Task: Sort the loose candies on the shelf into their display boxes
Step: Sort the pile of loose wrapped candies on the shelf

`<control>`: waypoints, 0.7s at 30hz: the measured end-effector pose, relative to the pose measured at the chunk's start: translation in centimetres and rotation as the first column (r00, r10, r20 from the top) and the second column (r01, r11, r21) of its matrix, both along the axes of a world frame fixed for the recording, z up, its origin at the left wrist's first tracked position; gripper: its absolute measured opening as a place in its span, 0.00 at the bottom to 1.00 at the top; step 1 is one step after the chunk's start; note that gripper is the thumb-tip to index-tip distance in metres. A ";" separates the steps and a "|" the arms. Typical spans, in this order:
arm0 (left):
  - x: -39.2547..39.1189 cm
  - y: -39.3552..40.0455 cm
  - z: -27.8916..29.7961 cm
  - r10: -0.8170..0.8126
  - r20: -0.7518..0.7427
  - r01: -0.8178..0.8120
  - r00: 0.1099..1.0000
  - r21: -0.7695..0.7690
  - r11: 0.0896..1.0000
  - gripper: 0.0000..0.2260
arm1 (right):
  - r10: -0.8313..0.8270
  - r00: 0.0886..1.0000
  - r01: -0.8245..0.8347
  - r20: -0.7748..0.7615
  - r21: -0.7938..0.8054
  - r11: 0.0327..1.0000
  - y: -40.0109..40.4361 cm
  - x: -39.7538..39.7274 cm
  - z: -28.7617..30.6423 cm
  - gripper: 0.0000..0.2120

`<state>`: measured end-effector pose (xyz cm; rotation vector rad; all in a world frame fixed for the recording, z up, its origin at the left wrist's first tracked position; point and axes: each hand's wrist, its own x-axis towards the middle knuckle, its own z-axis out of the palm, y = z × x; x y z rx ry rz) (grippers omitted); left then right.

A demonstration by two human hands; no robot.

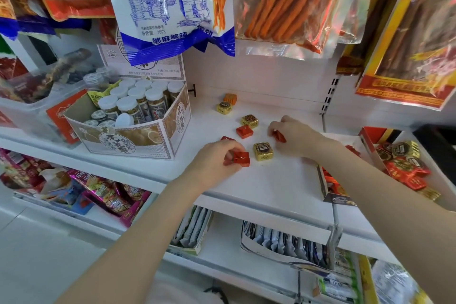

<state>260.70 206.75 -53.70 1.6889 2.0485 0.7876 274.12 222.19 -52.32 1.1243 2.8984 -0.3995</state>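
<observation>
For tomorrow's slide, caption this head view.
Left hand and right hand each grip a red candy; gold candies lie loose on the shelf.

Shop: hanging snack bags (170, 5), stocked shelf (259, 180).

Jar carton (128, 139), hanging snack bags (170, 5)

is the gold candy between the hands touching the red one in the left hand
Apart. The head view shows a strip of white shelf between the gold candy and the red candy that the left hand pinches.
</observation>
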 end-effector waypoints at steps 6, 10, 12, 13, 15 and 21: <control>1.1 0.0 0.8 0.150 0.087 -0.161 0.985 0.148 0.976 0.15 | -0.141 0.866 0.209 -0.479 0.091 0.974 -2.5 6.8 2.7 0.13; 4.5 0.4 2.3 0.111 0.108 -0.132 0.988 0.205 0.970 0.16 | -0.179 0.914 0.225 -0.364 0.088 0.970 -3.2 11.3 3.3 0.17; 6.6 0.7 2.7 0.037 0.063 -0.050 0.997 0.215 0.975 0.16 | -0.189 0.930 0.211 -0.315 0.038 0.977 -3.5 12.3 2.9 0.21; 7.5 0.8 2.8 0.015 0.054 -0.027 0.998 0.214 0.977 0.16 | -0.186 0.930 0.210 -0.316 0.045 0.977 -3.5 12.7 2.8 0.22; 9.1 1.2 2.7 -0.009 0.042 0.000 0.999 0.200 0.980 0.16 | -0.208 0.928 0.236 -0.310 0.057 0.970 -3.5 13.6 2.8 0.24; 12.5 2.7 2.5 -0.130 -0.004 0.129 0.992 0.125 0.984 0.17 | -0.190 0.925 0.236 -0.328 0.106 0.966 -2.9 15.9 3.1 0.22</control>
